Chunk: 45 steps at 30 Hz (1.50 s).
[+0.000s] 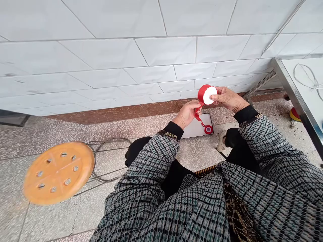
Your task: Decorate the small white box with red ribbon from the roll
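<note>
My right hand (228,98) grips a short round piece with a white flat face and a red side (203,93), held up with its face turned to me. The thumb presses on the white face. My left hand (187,113) is closed around red tape (198,117) just below that piece. From there the strip runs down, twisted, to a small roll of red tape (208,129). Behind the roll is a shallow white tray with dark edges (188,131) on the floor; I cannot tell whether the roll hangs or rests there.
An orange round stool (59,172) with a wire frame stands at the left. A metal-edged table (297,90) is at the right, with a thin cable (309,79) on it. The tiled wall (151,50) rises in front. A red and yellow object (294,115) lies under the table.
</note>
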Each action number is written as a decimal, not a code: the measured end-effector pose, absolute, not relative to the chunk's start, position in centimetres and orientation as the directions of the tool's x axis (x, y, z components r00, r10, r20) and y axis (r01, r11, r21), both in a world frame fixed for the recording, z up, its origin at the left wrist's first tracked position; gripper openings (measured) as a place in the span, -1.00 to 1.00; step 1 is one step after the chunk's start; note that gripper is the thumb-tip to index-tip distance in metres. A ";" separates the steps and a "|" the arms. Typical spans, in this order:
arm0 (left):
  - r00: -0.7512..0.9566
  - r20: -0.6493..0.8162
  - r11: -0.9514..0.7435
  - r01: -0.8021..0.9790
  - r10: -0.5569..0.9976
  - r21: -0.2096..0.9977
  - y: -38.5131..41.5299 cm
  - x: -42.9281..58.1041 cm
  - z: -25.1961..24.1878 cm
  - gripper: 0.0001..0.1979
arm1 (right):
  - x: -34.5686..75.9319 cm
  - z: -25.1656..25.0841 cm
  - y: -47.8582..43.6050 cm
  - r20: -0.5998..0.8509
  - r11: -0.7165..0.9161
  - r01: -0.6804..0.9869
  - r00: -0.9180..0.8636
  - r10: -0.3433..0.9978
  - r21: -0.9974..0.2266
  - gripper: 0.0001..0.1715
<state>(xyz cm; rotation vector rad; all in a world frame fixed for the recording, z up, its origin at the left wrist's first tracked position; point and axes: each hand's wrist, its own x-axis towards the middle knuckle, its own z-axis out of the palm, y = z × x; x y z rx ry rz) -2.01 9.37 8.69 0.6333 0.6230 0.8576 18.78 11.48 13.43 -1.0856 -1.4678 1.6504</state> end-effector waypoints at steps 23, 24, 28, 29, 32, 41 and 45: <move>0.614 -0.313 0.572 -0.283 0.725 0.770 9.0 -3.4 9.3 -0.82 | 20.1 14.0 11.4 -0.260 -0.175 0.231 -0.419 0.870 -0.957 -0.54; 0.610 -0.321 0.575 -0.277 0.724 0.770 9.0 -3.5 9.4 -0.82 | 20.0 14.2 11.3 -0.263 -0.178 0.233 -0.418 0.869 -0.956 -0.55; 0.588 -0.384 0.608 -0.242 0.712 0.756 9.1 -3.6 9.6 -0.84 | 19.7 14.6 11.2 -0.271 -0.181 0.247 -0.407 0.872 -0.952 -0.64; 0.587 -0.402 0.619 -0.226 0.703 0.752 9.2 -3.6 9.5 -0.84 | 19.7 14.6 11.2 -0.273 -0.175 0.260 -0.408 0.871 -0.950 -0.65; 0.584 -0.447 0.646 -0.183 0.677 0.741 9.5 -3.7 9.1 -0.76 | 19.8 14.3 11.3 -0.264 -0.125 0.334 -0.412 0.872 -0.934 -0.71; 0.567 -0.486 0.629 -0.074 0.665 0.774 9.9 -3.6 7.6 -0.65 | 19.9 13.7 11.6 -0.283 0.017 0.545 -0.461 0.841 -0.838 -0.73; 0.506 -0.501 0.602 -0.046 0.702 0.797 9.9 -3.5 8.2 -0.88 | 19.5 13.6 11.6 -0.359 0.002 0.659 -0.411 0.838 -0.752 -0.73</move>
